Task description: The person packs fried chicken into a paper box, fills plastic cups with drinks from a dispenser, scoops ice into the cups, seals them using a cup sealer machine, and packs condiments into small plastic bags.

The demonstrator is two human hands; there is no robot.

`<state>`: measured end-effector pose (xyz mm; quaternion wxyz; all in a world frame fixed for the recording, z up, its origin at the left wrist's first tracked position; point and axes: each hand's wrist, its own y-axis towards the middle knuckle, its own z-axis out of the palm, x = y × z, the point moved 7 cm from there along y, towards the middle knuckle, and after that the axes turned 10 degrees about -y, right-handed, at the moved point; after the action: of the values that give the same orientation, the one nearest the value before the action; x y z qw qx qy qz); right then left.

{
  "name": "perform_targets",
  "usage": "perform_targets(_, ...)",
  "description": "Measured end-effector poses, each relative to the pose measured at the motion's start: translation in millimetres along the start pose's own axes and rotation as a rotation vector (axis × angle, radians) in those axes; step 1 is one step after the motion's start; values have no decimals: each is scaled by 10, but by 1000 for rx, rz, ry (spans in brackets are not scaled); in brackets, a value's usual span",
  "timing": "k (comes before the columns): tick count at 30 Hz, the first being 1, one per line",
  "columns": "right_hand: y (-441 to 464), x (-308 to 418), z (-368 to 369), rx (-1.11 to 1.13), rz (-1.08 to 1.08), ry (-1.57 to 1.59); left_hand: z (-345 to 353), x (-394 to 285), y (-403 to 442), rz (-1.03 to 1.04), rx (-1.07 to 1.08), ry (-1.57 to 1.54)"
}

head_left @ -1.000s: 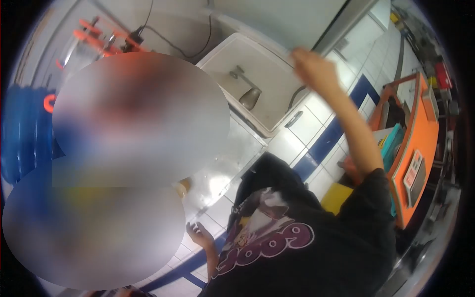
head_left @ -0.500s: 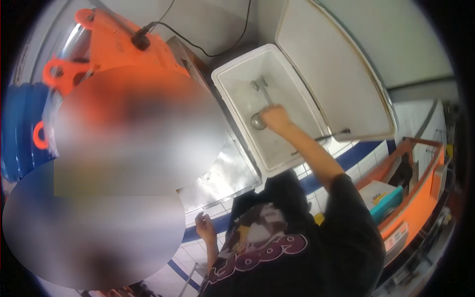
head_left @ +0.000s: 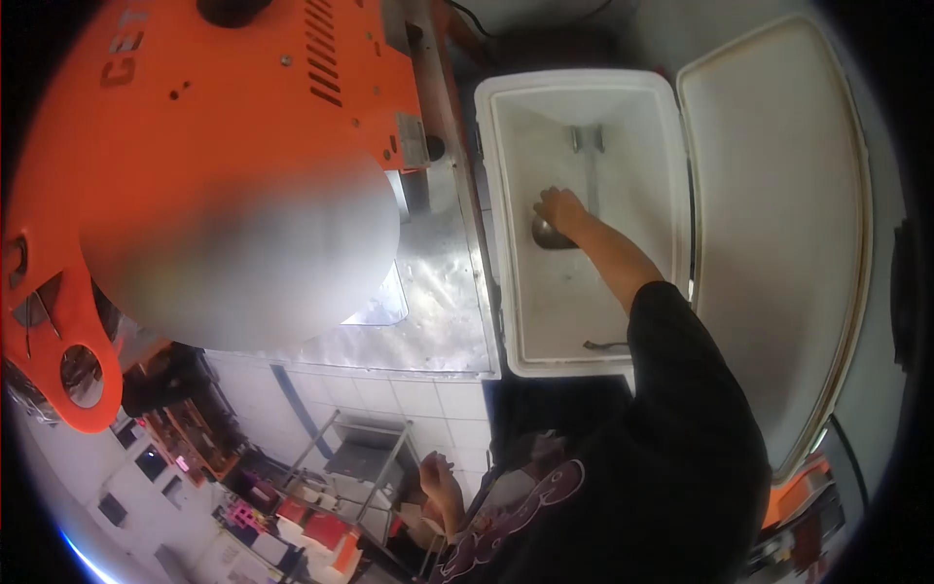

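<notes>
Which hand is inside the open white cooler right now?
The right hand, at the rounded metal piece in the white cooler; the left hand is outside it, near the dark shirt.

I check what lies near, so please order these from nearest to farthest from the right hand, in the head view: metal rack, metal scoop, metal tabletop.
From the right hand:
1. Metal scoop: right at it, inside the white cooler.
2. Metal tabletop: just left of the cooler.
3. Metal rack: lower left, beyond the tabletop.

Head-worn view, looking forward and down, white box [head_left: 555, 307] nearby
</notes>
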<state>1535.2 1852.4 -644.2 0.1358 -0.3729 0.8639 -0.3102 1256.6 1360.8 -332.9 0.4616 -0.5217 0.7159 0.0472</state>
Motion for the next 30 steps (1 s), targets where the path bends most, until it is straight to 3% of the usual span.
perform_targets(4, 56, 17, -28, -32, -21, 223, 141, -23, -36, -13, 39, 167)
perform_targets(7, -269, -506, -674, -184, 256, 530, 252, -206, -141, -12, 58, 152)
perform_targets(9, -452, -892, -785, -233, 194, 820, 211, 24, -257, -60, 55, 91)
perform_targets(10, -459, -963, -734, -233, 194, 808, 221, 182, -265, -85, 56, 30)
perform_targets(12, -486, -1140, -836, -551, 243, 746, 230, 415, -303, -106, 75, 7)
perform_targets(16, -466, -921, -859, -663, 494, 537, 249, 547, -324, -111, 120, 56)
perform_targets(18, -396, -745, -744, -411, 508, 611, 220, 456, -361, -160, 120, 76)
perform_targets(21, -256, -429, -353, -235, 437, 659, 151, 453, -437, -195, 101, 68)
perform_targets(22, -147, -435, -217, -236, 434, 670, 151, 478, -425, -218, 101, 50)
perform_targets(24, -152, -638, -98, -480, 525, 782, 113, 511, -455, -235, 85, 69)
perform_targets(28, -165, -761, 128, -448, 443, 898, 222, 563, -451, -328, 131, 24)
perform_targets(30, -81, -625, 233, -267, 348, 794, 304, 552, -376, -314, 172, 34)
